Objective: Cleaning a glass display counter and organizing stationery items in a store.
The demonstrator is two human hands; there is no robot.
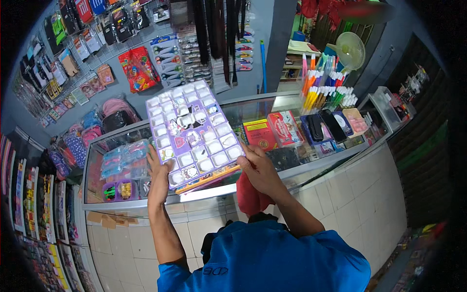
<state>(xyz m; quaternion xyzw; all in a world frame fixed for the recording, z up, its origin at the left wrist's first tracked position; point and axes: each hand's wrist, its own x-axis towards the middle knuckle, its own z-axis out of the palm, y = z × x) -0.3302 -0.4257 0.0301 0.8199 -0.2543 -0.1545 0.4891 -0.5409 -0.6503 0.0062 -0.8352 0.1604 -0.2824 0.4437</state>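
Observation:
Both my hands hold a purple compartment tray [192,127] with white cells and cartoon pictures, tilted above a glass display counter. My left hand [158,173] grips its left edge near the lower corner, thumb on the cells. At the lower right corner, my right hand [257,164] has its thumb over the edge and its fingers mostly hidden. Just beneath the tray shows the edge of an orange, colourfully printed flat item [208,179]; whether I hold that too, I cannot tell. A few cells contain small cartoon pieces.
The glass counter [204,195] bears a red book [260,134], a red and white box [285,127], a rack of coloured pens [324,87] and a black case [314,127]. Packaged goods hang on the wall behind, with bags [116,113] at left. Shelves [36,197] line the left side; a fan [350,49] stands behind.

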